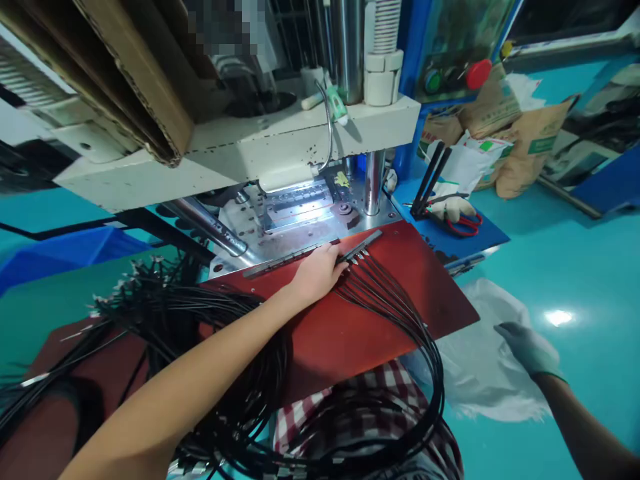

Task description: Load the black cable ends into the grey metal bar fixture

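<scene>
My bare left hand (317, 272) is closed on a narrow metal bar (367, 244) above the red board. Several black cables (395, 293) with small metal ends run from that bar and curve down to the right, over my lap. Beside the hand, a second slim metal strip (280, 261) lies along the board's back edge. My right hand (531, 350), in a pale glove with darker fingertips, is out to the right over a white plastic sheet (490, 373). Its fingers are stretched out, and I see nothing in them.
The press machine (300, 143) stands ahead, with a lit metal mould (300, 205) under its plate. A big bundle of black cables (165, 313) covers the left of the red board (350, 333). Red-handled scissors (467, 227) lie on a blue side shelf (487, 233); sacks (535, 143) stand behind.
</scene>
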A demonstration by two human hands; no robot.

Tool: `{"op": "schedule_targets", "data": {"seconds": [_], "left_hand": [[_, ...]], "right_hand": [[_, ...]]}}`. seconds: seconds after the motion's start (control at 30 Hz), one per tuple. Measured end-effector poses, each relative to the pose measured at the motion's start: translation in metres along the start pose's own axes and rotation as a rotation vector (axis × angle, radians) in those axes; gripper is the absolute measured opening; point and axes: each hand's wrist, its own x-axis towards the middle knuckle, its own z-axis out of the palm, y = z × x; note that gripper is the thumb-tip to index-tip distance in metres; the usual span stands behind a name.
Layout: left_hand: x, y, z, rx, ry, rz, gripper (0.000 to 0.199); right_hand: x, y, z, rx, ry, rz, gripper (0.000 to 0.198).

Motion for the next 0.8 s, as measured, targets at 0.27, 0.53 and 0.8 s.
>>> {"op": "schedule_targets", "data": {"seconds": [0.27, 0.53, 0.8], "left_hand": [[0.004, -0.001, -0.005, -0.127, 0.068, -0.005, 0.012], [-0.006, -0.022, -0.085, -0.513, 0.233, 0.08, 0.021], [0.006, -0.078, -0.067, -0.214, 0.257, 0.122, 0.02]], "right_hand": [[-0.098, -0.181, -0.07, 0.715, 0.02, -0.565, 0.035], [-0.124, -0.293, -0.048, 0.422, -1.061, -0.821, 0.039], [-0.142, -0.319, -0.021, 0.554, -1.582, -0.628, 0.04]]}}
